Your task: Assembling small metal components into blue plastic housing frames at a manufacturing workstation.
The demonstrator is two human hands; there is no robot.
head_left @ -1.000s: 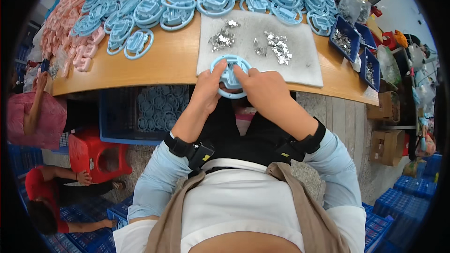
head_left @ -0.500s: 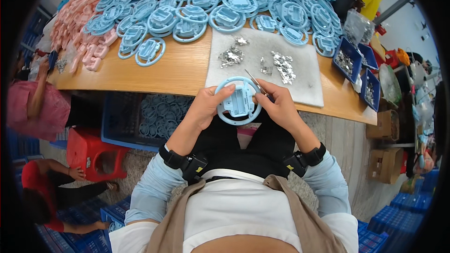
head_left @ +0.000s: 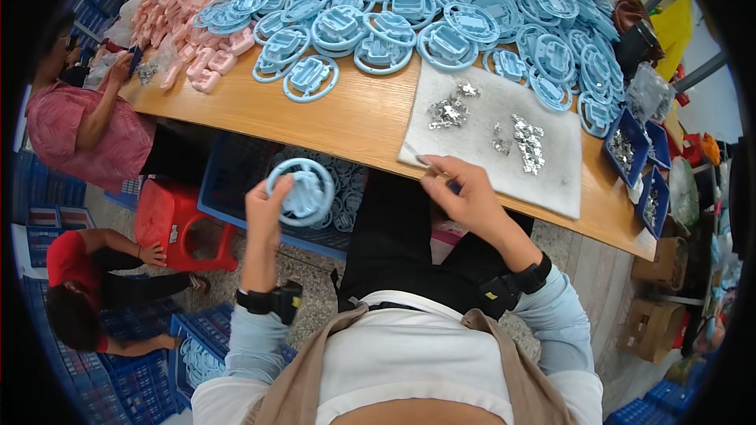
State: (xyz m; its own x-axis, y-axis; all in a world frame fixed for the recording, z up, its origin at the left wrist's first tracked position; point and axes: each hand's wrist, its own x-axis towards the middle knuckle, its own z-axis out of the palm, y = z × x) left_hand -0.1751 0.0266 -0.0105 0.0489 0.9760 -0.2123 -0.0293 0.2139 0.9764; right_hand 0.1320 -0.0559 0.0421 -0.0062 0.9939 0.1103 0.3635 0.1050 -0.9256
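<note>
My left hand grips the rim of a light blue plastic toy steering wheel, thumb on its upper face. The wheel is held out to the left, in the air over a blue crate of similar wheels. My right hand is closed near the table's front edge, by the lower left corner of a white mat. In its fingers is a slim metal-tipped tool, mostly hidden. Small silvery metal pieces lie on the mat in several clusters.
Light blue wheels are heaped at the back, pink plastic parts at the far left. Small blue bins stand at the table's right. The blue crate sits below the edge, beside a red stool. Two people are at left.
My left hand has carried the wheel left, away from my right hand, over the crate. My right hand stays near the mat's corner, still holding the tool. The view has turned left.
</note>
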